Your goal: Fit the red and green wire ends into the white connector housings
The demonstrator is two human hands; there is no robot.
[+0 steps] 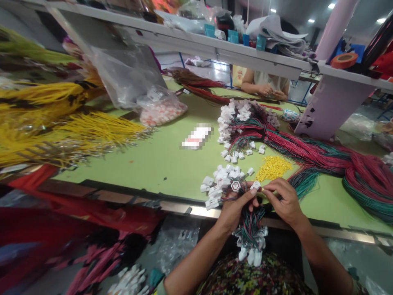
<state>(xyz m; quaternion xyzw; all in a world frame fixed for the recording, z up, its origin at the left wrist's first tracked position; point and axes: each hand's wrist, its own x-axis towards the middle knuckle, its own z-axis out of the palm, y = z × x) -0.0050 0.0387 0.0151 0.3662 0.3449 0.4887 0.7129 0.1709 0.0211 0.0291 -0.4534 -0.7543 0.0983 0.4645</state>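
My left hand (pixel 236 209) is closed around a bundle of thin wires, and its thumb and finger pinch a white connector (pixel 255 185) at the bundle's upper end. My right hand (pixel 284 200) pinches a small yellow piece (pixel 263 189) against the right side of that connector. More white connectors (pixel 215 188) from the bundle rest on the table edge left of my hand. Dark green and red wires (pixel 252 221) hang below it, ending in white plugs (pixel 250 254) over my lap. A heap of small yellow pieces (pixel 274 168) lies just beyond my right hand.
Red and green wire harnesses (pixel 319 153) with white connectors stretch across the right side of the green table (pixel 172 164). Yellow wires (pixel 101 131) cover the left. A plastic bag of small parts (pixel 162 110) stands behind. An overhead shelf (pixel 190 39) spans the back; a person (pixel 267 84) sits opposite.
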